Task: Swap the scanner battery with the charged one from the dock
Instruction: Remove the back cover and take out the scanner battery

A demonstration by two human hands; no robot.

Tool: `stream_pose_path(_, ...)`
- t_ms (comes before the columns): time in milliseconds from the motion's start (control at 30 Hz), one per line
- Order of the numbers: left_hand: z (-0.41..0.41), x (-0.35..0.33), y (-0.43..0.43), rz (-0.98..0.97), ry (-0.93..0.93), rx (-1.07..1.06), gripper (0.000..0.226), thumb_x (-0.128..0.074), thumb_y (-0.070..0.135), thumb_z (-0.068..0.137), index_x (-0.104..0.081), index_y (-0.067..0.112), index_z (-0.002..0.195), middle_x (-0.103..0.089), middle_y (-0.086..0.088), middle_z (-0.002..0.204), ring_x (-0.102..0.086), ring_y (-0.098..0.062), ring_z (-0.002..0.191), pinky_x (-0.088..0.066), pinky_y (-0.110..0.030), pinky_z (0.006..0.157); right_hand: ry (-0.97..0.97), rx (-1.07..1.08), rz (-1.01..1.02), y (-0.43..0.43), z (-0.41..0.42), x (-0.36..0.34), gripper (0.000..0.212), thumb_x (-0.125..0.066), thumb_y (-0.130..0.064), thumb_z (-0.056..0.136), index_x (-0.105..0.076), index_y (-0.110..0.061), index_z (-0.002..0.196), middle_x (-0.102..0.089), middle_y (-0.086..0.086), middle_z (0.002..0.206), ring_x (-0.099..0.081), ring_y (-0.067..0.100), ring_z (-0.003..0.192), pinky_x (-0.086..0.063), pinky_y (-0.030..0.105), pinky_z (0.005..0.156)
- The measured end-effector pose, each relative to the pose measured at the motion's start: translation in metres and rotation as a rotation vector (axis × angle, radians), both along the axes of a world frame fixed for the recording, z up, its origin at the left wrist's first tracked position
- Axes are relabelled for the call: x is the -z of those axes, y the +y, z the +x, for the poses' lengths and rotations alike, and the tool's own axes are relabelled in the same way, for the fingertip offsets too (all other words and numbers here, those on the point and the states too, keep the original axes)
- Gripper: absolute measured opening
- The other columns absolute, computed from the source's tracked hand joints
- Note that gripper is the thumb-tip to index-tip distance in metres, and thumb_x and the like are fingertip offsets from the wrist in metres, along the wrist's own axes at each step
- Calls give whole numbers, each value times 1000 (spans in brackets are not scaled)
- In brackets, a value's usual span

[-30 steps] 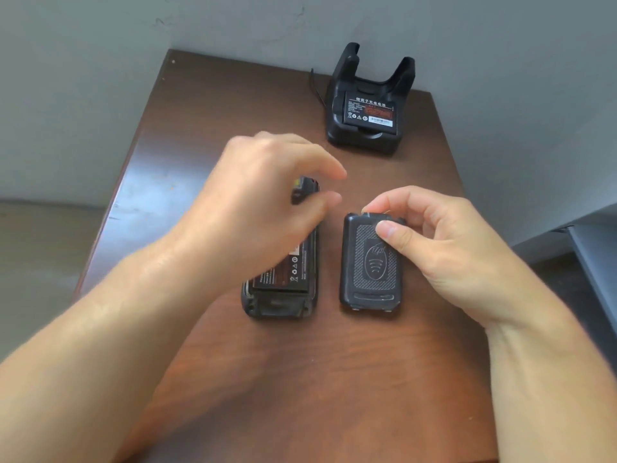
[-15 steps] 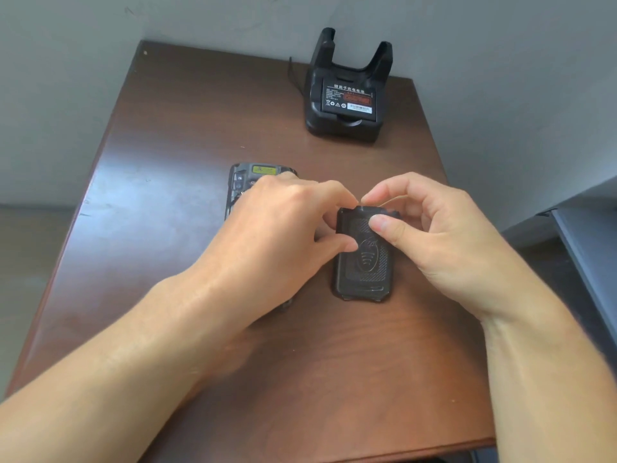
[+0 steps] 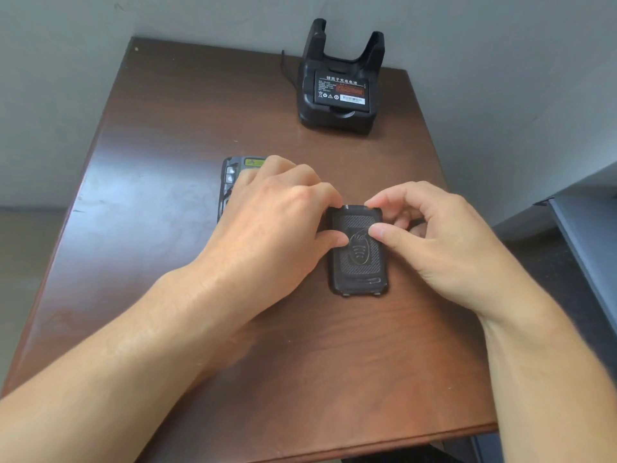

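Head view — both hands' grip (image 3: 359,236) pinches battery cover (image 3: 360,259), fingertips nearly closed.

Open table (image 3: 160,135) runs along the left edge and the near edge. The dock (image 3: 337,105) blocks the far right corner; both forearms cross the middle.

Brown wood table (image 3: 160,135) lies under the grip, w/ pale scuffs (image 3: 110,205) on its top left of it. Grey wall (image 3: 500,78) stands beyond the grip, past the table's far edge. Grey slanted panel (image 3: 591,238) sits right of the grip, off the table. Grey floor (image 3: 23,262) lies far left, lower down.
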State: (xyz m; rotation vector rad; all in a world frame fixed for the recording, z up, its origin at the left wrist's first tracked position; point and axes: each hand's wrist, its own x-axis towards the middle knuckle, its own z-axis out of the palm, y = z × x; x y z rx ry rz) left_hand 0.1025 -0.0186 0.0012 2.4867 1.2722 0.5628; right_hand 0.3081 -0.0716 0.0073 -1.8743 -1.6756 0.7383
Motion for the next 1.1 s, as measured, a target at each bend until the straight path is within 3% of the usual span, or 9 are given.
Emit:
stream_pose_path(100, 0, 2, 0, 10, 43, 0, 37, -71, 54, 81, -74, 33, 112, -63, 9, 110, -48, -27, 116, -37, -44, 95, -119, -18, -29, 1, -1, 0, 18, -75, -27, 87, -72, -35, 103, -61, -14, 96, -60, 6, 86, -41, 11, 75)
stream_pose_path(333, 1, 2, 0, 33, 61, 2, 31, -73, 53, 79, -78, 31, 101, -66, 9, 105, -51, -29, 110, -41, -46, 91, -132, -8, -20, 2, -1, -3, 14, -78, -27, 85, -70, -33, 94, -65, -10, 96, -63, 8, 85, -48, 22, 77)
stream_pose_path(500, -8, -7, 3, 44, -50, -44, 35, -80, 43, 78, -76, 26, 108, -67, 9, 110, -52, -27, 112, -49, -41, 86, -68, 24, 71, 5, -5, -16, 26, -77, -28, 85, -66, -36, 107, -67, -9, 96, -65, 10, 82, -49, 22, 78)
stream_pose_path(733, -46, -28, 17, 80, -72, -130, 40, -75, 46, 80, -72, 32, 118, -69, 8, 117, -59, -27, 109, -50, -48, 89, 62, 0, 198, 10, -32, -38, 33, -81, -25, 81, -67, -34, 110, -71, -8, 98, -68, 13, 90, -55, 26, 72)
stream_pose_path(1000, -89, -19, 13, -35, -31, -135, 53, -65, 62, 74, -70, 35, 119, -68, 16, 123, -62, -22, 114, -52, -48, 90, 28, -146, 235, 19, -75, -31, 55, -87, -24, 75, -65, -28, 125, -69, -9, 111, -67, 10, 103, -60, 24, 69)
stream_pose_path(1100, -101, -16, 12, -107, -86, -107, 58, -75, 61, 72, -70, 33, 123, -63, 18, 133, -60, -13, 122, -50, -39, 97, -19, -221, 194, 17, -83, -23, 67, -87, -30, 73, -61, -28, 135, -67, -10, 118, -65, 6, 112, -60, 26, 77)
